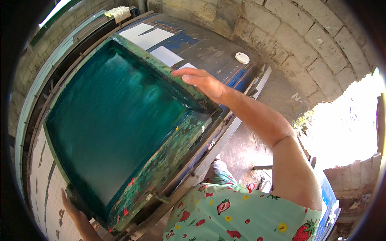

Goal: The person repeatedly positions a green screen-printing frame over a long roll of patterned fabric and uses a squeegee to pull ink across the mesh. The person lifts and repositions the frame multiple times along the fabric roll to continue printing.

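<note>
A large rectangular screen frame (150,188) with a dark green, wet-looking surface and paint-spattered wooden sides fills the left and middle of the view, lying at a slant across a long table (209,52). My right hand (204,83) grips its upper right side, fingers over the rim. My left hand (74,209) holds the lower left side from outside; part of it is hidden by the frame. Several white sheets (150,39) lie on the dark tabletop beyond the frame, partly behind it. A round white lid (242,58) sits near the table's right end.
Rails (261,82) run along the table's edges. A pale cloth (118,14) hangs at the far left corner. Block walls (305,36) stand close behind and around. A blue object (327,193) is at my right, below a bright, sunlit opening.
</note>
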Demonstrator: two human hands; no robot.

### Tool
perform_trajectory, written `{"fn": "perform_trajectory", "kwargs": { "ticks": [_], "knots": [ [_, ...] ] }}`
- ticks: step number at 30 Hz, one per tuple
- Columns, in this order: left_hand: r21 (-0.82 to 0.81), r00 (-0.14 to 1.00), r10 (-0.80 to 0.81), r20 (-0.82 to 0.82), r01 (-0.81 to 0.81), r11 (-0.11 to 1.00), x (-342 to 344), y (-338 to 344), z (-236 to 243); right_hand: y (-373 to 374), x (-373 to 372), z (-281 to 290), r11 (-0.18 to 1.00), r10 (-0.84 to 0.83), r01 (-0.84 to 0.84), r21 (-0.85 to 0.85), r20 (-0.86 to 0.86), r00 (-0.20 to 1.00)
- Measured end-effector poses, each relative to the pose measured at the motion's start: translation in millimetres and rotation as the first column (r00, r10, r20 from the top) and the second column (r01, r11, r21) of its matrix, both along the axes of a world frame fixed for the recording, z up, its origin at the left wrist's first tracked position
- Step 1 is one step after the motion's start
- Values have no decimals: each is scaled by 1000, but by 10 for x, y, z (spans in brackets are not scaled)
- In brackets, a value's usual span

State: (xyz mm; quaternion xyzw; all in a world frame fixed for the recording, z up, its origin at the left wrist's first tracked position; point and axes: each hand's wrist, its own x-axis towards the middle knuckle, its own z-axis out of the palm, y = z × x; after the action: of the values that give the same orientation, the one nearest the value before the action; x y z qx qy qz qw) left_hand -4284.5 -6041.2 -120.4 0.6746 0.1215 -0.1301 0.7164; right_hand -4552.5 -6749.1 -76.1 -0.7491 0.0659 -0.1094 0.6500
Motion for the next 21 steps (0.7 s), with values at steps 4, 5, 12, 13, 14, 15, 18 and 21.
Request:
{"fn": "perform_trajectory", "kwargs": {
  "ticks": [4, 5, 12, 13, 14, 15, 18, 21],
  "knots": [
    [296, 987, -12, 159, -36, 955, -724, -1923, 475, -1251, -212, -213, 997, -40, 41, 58, -18, 999],
    [302, 985, 3, 175, -56, 952, -794, -2172, 470, -1542, -257, -317, 995, -61, 63, 76, -22, 998],
    [342, 972, 75, 222, -150, 928, -1271, -3750, 651, -3117, -575, -757, 973, -22, 24, 228, -11, 1000],
    [351, 971, 69, 231, -149, 925, -1301, -3834, 670, -3283, -619, -786, 989, -63, 53, -139, -75, 995],
    [360, 969, 60, 240, -146, 922, -1323, -3890, 685, -3464, -681, -793, 870, -124, 52, -490, -116, 985],
    [383, 969, 64, 237, -153, 911, -1332, -3931, 683, -3619, -753, -775, 629, -195, 23, -777, -129, 972],
    [431, 973, 58, 222, -152, 890, -1268, -3921, 590, -3819, -1026, -786, 303, -389, -123, -945, -240, 889],
    [441, 975, 40, 220, -136, 887, -1079, -3772, 325, -4144, -1209, -932, 350, -413, -102, -931, -252, 875]
  ]
}}
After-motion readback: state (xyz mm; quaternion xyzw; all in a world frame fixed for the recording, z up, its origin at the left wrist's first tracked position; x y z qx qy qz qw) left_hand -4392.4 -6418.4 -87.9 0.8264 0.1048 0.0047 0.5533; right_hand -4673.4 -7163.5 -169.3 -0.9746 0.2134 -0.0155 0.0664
